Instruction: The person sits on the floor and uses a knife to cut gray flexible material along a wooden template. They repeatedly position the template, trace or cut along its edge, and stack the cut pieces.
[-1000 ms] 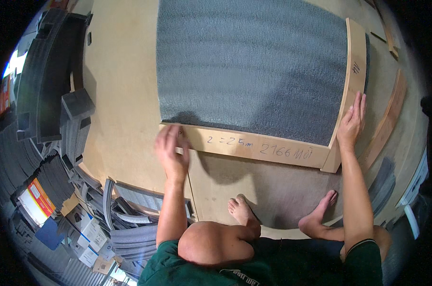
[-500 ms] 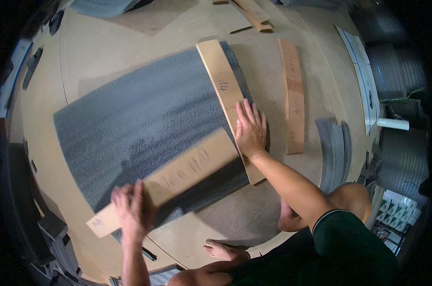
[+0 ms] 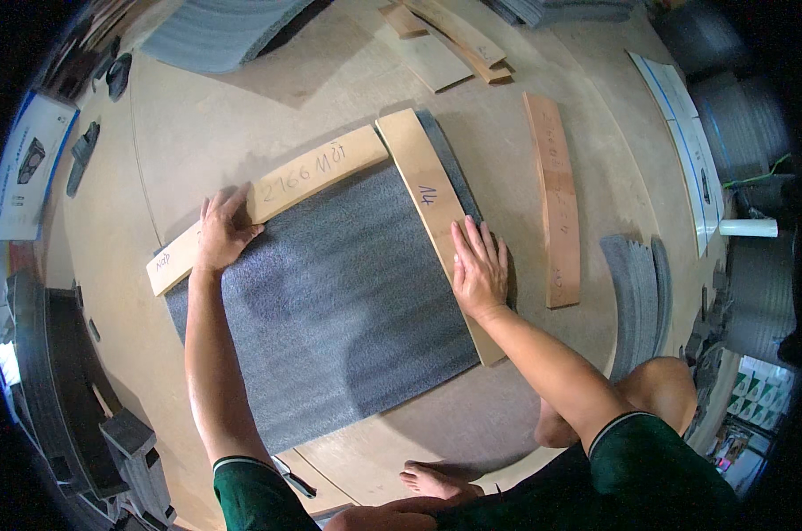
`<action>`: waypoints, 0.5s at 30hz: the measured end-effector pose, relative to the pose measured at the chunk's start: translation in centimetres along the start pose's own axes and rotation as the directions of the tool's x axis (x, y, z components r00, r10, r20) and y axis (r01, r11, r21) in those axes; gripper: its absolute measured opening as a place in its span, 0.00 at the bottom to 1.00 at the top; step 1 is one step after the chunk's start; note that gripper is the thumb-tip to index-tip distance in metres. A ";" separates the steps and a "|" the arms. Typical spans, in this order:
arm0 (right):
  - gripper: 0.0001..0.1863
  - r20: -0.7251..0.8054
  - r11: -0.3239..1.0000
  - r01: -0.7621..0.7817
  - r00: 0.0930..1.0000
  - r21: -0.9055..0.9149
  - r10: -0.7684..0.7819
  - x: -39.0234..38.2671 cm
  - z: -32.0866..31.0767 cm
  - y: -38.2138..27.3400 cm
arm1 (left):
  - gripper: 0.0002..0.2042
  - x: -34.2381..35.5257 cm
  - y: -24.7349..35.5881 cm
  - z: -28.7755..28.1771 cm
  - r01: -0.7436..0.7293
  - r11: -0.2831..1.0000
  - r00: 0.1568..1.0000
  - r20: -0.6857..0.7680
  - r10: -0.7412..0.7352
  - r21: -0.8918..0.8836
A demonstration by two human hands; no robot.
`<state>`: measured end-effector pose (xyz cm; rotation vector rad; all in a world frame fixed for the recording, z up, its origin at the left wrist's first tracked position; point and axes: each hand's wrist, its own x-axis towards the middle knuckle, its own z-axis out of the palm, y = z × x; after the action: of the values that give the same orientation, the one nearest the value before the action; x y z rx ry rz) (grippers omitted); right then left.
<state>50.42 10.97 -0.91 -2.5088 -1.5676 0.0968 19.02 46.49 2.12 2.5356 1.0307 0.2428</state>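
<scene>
Left hand presses flat, fingers spread, on the far wooden strip; right hand lies flat on the right wooden strip, both framing the grey foam sheet.

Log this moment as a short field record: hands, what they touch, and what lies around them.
left hand: left hand flat, pressing the long wooden strip where it meets the grey foam sheet
right hand: right hand flat on the second wooden strip, fingers spread
strips: the two meet in a corner at the sheet's far right
surface: plywood floor
nearby: loose wooden strip to the right, apart from the sheet; stacked strips farther off; curved grey foam pieces at right
person: seated, barefoot
</scene>
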 end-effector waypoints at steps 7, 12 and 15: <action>0.34 0.002 0.999 0.023 1.000 -0.040 -0.023 0.1 -0.1 -0.2 | 0.43 0.9 -1.6 1.4 -0.090 0.996 0.995 -0.033 0.090 -0.002; 0.34 0.023 1.000 0.012 1.000 -0.019 -0.012 0.2 -0.1 0.3 | 0.42 0.9 -1.2 1.8 -0.053 0.998 0.998 -0.042 0.055 0.034; 0.34 0.014 0.997 0.040 0.999 0.073 -0.041 0.2 0.1 0.5 | 0.40 0.4 -0.6 2.6 -0.001 0.996 0.999 -0.040 0.004 0.090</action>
<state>50.96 10.91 -1.11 -2.4260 -1.5900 0.1653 19.69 46.41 -0.44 2.6226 1.0768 0.2545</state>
